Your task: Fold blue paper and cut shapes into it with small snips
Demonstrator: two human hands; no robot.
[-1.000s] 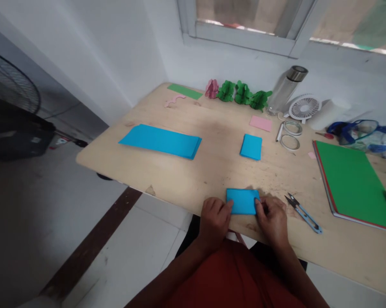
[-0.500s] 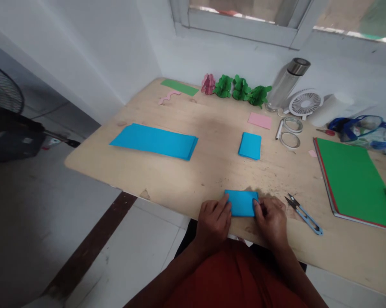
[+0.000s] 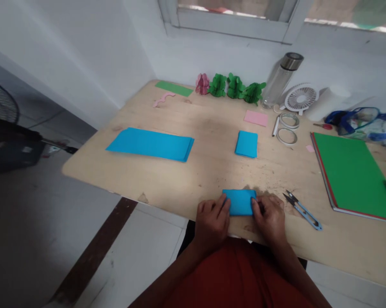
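A small folded piece of blue paper (image 3: 241, 202) lies near the front edge of the table. At its left edge, the fingertips of my left hand (image 3: 212, 218) hold it down against the wood, with the fingers bent and close together. My right hand (image 3: 270, 216) pinches the right edge between thumb and curled fingers; part of the grip is hidden. Beyond them is a small stack of blue paper (image 3: 246, 144). Long blue paper strips (image 3: 151, 144) lie to the left. Just right of my right hand are blue-handled thread snips (image 3: 302, 210), blades pointing away from me.
Green paper sheets (image 3: 353, 175) lie at the right. Along the wall stand green paper shapes (image 3: 235, 86), a pink one (image 3: 202, 84), a glass bottle (image 3: 281, 81) and a small white fan (image 3: 301, 98). Tape rolls (image 3: 287, 136), a white pen (image 3: 275, 126) and pink paper (image 3: 256, 118) lie nearer.
The view has shifted slightly. Both hands keep nearly the same place on the folded blue paper, and the other things on the table have not moved.
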